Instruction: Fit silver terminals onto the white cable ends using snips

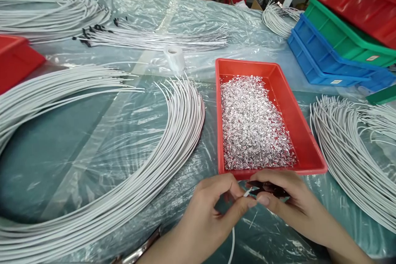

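Note:
My left hand (216, 210) pinches a white cable (233, 243) close to its end, between thumb and index finger. The cable hangs down below the fingers. In my right hand (293, 206) is a small dark cutting tool (270, 189), its jaws at the cable's tip. Whether the jaws touch the tip I cannot tell. Both hands are just in front of a red tray (301, 132) that holds a heap of small shiny silver pieces (253, 128).
Bundles of white cable lie at left (173, 152) and right (349, 152). A white roll (175, 58) stands behind. Stacked blue (328, 60) and green (349, 37) bins are at the back right. A metal tool (142, 249) lies beside my left forearm.

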A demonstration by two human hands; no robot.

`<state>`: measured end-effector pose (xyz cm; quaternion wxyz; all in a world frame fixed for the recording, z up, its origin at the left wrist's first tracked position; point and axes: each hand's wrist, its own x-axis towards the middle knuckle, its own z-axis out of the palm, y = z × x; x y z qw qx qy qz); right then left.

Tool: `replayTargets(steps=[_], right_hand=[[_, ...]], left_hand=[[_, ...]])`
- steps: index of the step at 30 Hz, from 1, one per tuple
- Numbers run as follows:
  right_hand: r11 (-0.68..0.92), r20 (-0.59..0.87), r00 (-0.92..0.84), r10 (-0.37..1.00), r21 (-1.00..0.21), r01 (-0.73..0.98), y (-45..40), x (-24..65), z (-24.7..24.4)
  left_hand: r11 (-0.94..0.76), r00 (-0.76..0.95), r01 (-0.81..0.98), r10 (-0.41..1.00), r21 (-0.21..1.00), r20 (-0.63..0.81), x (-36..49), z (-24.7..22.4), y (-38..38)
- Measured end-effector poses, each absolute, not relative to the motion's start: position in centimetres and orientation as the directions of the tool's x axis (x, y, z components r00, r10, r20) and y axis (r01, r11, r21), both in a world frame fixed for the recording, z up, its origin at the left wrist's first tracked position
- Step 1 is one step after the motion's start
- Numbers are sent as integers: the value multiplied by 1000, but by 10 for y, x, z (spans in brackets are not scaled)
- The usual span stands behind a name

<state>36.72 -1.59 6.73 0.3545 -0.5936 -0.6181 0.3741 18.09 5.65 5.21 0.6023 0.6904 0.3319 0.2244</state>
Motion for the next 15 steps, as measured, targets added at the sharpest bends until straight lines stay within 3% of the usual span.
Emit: replayTargets(steps=[8, 15], right_hand=[[6, -57, -116, 992, -877, 480, -12, 368, 73], [6, -82, -167, 983, -885, 466, -10, 371, 81]], left_hand=[[-338, 632, 85, 745, 937, 211, 182, 50, 56], [-514, 627, 77, 691, 854, 359, 183, 46, 55]])
